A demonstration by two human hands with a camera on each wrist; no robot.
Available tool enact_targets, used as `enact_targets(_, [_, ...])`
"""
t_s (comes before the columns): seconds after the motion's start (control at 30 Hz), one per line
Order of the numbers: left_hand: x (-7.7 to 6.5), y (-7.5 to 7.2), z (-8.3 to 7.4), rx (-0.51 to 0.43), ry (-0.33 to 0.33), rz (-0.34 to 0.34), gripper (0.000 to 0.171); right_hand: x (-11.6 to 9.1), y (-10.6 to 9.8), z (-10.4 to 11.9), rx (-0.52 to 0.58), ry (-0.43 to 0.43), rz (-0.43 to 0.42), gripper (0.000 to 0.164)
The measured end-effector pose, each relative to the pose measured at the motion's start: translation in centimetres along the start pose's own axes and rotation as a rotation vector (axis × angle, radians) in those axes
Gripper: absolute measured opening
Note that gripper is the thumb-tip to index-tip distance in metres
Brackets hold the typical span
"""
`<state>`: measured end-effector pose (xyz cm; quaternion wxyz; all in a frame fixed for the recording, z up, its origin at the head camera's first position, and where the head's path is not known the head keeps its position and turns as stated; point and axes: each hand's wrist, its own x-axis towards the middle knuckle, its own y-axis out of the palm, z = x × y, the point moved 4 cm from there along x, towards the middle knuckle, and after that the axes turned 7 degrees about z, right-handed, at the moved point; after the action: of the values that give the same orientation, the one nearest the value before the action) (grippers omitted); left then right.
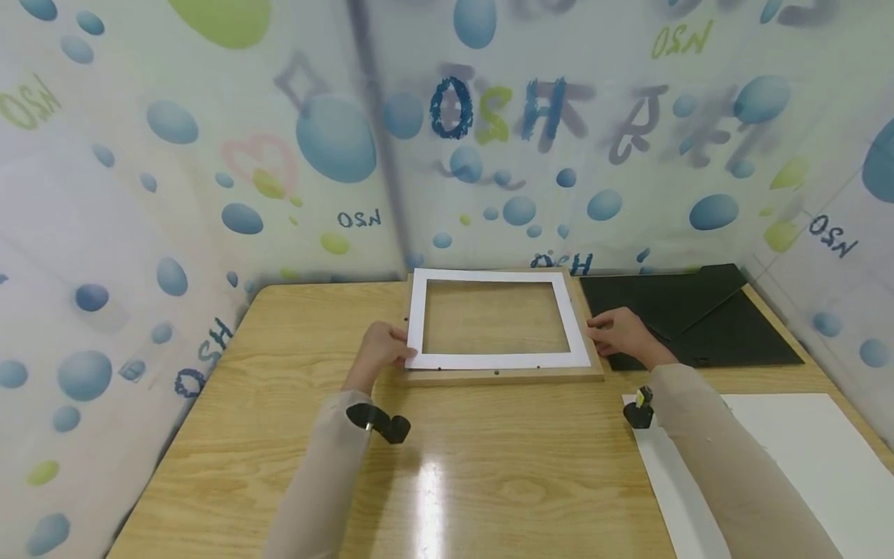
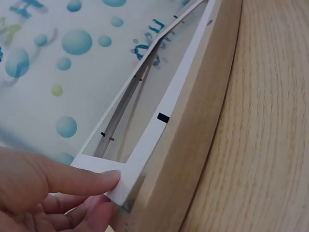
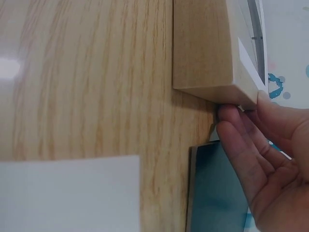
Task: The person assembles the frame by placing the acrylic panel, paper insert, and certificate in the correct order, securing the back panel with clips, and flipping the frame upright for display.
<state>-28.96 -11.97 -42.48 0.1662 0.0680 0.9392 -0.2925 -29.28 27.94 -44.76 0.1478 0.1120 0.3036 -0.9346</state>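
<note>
A light wooden picture frame (image 1: 503, 378) lies near the far edge of the table, small dark tabs along its inner edge. Over it is a white mat (image 1: 499, 361) with a rectangular cut-out, tilted in the left wrist view. My left hand (image 1: 377, 351) pinches the mat's near left corner, thumb (image 2: 104, 181) on top and fingers beneath. At the opposite side, my right hand (image 1: 624, 334) holds the frame's edge. In the right wrist view its thumb is at the rim and its fingertips (image 3: 229, 113) at the outer side, partly hidden by the wood.
A black backing board (image 1: 740, 334) with a folded flap lies right of the frame, close beside my right hand. Nearer, a large white sheet (image 1: 796, 458) lies partly under my right forearm. A printed curtain (image 1: 335, 233) hangs behind the wooden table (image 1: 230, 450).
</note>
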Motion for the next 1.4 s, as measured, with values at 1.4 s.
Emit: enact_targets(1.4, [-1.5,2.5,-2.8,0.483,0.205,-0.143,0.010,0.0,0.2,0.2,-0.021,0.010,-0.015,0.038])
